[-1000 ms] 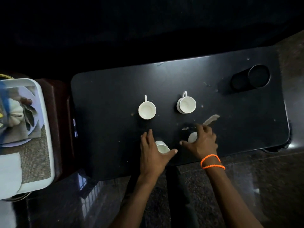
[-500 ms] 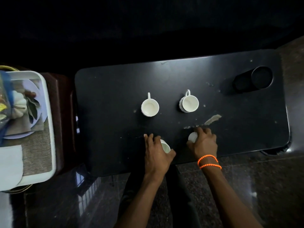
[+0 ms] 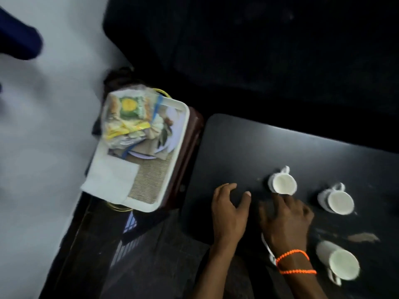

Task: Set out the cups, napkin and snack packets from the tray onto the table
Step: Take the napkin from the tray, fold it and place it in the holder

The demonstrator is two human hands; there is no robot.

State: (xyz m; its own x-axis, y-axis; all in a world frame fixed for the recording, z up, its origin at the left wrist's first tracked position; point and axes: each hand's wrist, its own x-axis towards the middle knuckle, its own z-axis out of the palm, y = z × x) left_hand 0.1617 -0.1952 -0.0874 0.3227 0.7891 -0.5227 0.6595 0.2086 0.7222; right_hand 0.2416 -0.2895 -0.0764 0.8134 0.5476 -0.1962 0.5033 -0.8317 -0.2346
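Note:
Three white cups stand on the black table (image 3: 248,147): one at the middle (image 3: 283,183), one to its right (image 3: 338,201), one near the front edge (image 3: 339,263). A sliver of another white cup (image 3: 266,249) shows under my right wrist. My left hand (image 3: 231,212) hovers over the table's left part, fingers apart, holding nothing. My right hand (image 3: 285,221), with orange bracelets, is spread flat, its fingertips next to the middle cup. The white tray (image 3: 177,152) on the left holds snack packets (image 3: 129,117) and a white napkin (image 3: 110,182).
The tray rests on a dark red stand (image 3: 193,143) beside the table's left end. A woven mat (image 3: 149,180) and a plate with a printed cloth (image 3: 170,130) lie in the tray. A dark sofa (image 3: 259,50) is behind; a blue object (image 3: 17,39) is top left.
The view has swung left, bringing the tray fully in. Both hands have let go of the two near cups and shifted left across the table.

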